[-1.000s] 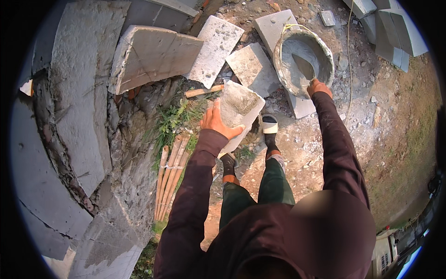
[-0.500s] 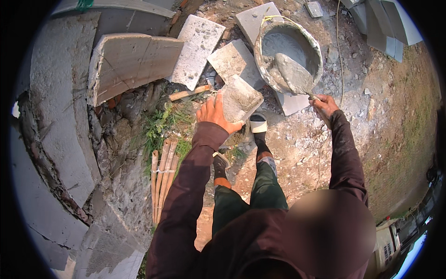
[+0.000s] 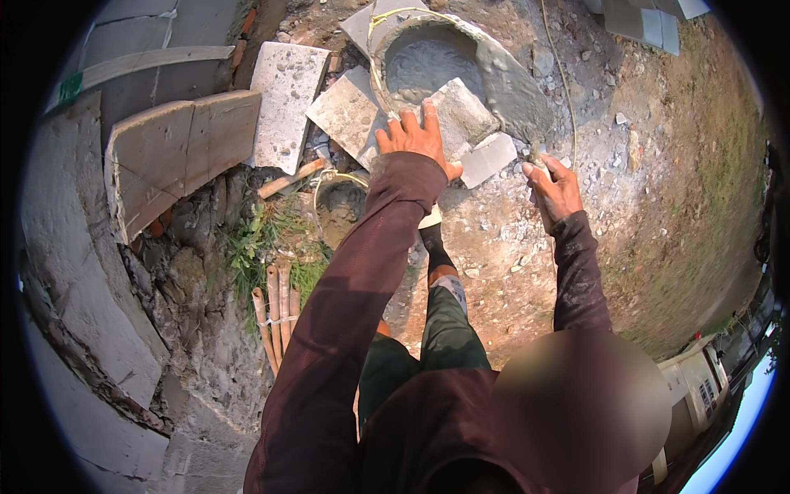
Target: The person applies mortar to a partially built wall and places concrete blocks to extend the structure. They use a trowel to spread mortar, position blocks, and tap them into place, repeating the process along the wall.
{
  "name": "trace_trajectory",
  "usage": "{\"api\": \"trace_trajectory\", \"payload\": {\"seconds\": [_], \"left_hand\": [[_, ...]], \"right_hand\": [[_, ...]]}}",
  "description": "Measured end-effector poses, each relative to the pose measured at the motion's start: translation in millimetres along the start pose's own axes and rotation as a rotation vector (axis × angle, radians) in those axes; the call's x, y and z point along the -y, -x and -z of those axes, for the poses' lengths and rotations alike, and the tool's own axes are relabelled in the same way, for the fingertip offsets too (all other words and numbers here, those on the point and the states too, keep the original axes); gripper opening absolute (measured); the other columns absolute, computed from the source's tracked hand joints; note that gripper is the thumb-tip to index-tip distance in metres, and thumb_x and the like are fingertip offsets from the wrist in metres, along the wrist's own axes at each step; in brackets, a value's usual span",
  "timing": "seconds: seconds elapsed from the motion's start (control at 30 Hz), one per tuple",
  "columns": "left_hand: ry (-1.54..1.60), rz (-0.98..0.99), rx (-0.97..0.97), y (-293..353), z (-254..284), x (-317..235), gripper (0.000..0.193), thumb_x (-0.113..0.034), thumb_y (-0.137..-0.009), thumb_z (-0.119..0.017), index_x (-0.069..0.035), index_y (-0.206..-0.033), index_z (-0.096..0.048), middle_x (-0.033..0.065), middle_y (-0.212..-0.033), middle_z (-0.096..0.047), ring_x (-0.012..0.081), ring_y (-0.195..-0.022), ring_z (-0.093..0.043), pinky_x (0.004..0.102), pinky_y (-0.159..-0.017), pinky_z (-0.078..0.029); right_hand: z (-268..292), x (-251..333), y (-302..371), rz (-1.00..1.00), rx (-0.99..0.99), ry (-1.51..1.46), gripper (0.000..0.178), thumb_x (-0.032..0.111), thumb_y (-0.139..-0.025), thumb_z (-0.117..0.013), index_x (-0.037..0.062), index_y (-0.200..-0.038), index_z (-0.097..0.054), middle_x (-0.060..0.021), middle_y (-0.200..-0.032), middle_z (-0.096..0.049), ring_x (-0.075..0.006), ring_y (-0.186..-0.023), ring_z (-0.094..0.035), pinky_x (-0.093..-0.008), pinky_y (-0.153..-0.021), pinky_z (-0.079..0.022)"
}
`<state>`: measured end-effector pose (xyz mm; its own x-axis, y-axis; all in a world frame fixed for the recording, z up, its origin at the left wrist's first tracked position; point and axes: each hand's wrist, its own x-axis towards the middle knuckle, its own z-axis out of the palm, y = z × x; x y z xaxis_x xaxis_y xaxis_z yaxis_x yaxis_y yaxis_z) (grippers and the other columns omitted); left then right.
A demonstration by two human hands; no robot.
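My left hand (image 3: 417, 138) grips the edge of a pale, mortar-smeared slab piece (image 3: 467, 112), fingers spread over its side. The slab is tilted over the near rim of a large round bucket (image 3: 378, 76) that holds wet grey mortar (image 3: 430, 67). My right hand (image 3: 555, 193) is closed round the handle of a trowel (image 3: 517, 92). Its broad blade, coated in grey mortar, overlaps the bucket's right side. The far end of the handle is hidden in my fist.
Flat grey blocks (image 3: 286, 107) lie left of the bucket. A smaller bucket (image 3: 339, 206) stands beside my left forearm. Bamboo pieces (image 3: 277, 306) lie near the grass. Curved slabs (image 3: 183, 156) lean at the left. A thin cord (image 3: 564, 74) crosses the rubble at right.
My left hand has moved the slab piece forward to the large bucket's near rim. The trowel blade has come out of the bucket's mouth to its right side. The smaller bucket has come into sight.
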<state>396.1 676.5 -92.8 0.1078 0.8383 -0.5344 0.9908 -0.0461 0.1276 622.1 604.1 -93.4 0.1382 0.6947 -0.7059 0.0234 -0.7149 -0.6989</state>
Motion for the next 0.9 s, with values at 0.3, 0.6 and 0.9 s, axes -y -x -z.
{"api": "trace_trajectory", "payload": {"seconds": [0.3, 0.6, 0.9], "left_hand": [[-0.046, 0.024, 0.082, -14.6, 5.9, -10.8, 0.109, -0.050, -0.052, -0.075, -0.006, -0.137, -0.024, 0.0149, -0.115, -0.045, 0.0299, -0.106, -0.043, 0.0434, -0.090, -0.028], [0.055, 0.045, 0.147, -18.4, 14.7, 5.7, 0.109, -0.052, -0.052, -0.074, -0.004, -0.136, -0.025, 0.0160, -0.120, -0.043, 0.0312, -0.111, -0.041, 0.0439, -0.094, -0.026], [0.189, 0.117, 0.083, -1.8, 19.3, 15.9, 0.108, -0.053, -0.049, -0.074, -0.003, -0.134, -0.029, 0.0184, -0.119, -0.043, 0.0342, -0.113, -0.041, 0.0441, -0.094, -0.032]], "right_hand": [[-4.1, -30.8, 36.6, 0.622, -0.242, 0.990, 0.045, 0.015, -0.070, -0.070, 0.0075, -0.111, -0.054, -0.0111, -0.085, -0.055, -0.0297, -0.071, -0.055, -0.0358, -0.062, -0.046], [-31.9, -79.3, 75.1, 0.234, -0.240, 0.423, 0.032, 0.015, -0.075, -0.069, 0.0019, -0.099, -0.052, -0.0068, -0.075, -0.055, -0.0141, -0.068, -0.052, -0.0291, -0.059, -0.044], [-136.1, -31.8, -17.9, -0.062, -0.502, -0.191, 0.064, 0.037, -0.074, -0.070, -0.0136, -0.107, -0.047, -0.0181, -0.100, -0.057, -0.0232, -0.093, -0.052, -0.0336, -0.083, -0.041]]}}
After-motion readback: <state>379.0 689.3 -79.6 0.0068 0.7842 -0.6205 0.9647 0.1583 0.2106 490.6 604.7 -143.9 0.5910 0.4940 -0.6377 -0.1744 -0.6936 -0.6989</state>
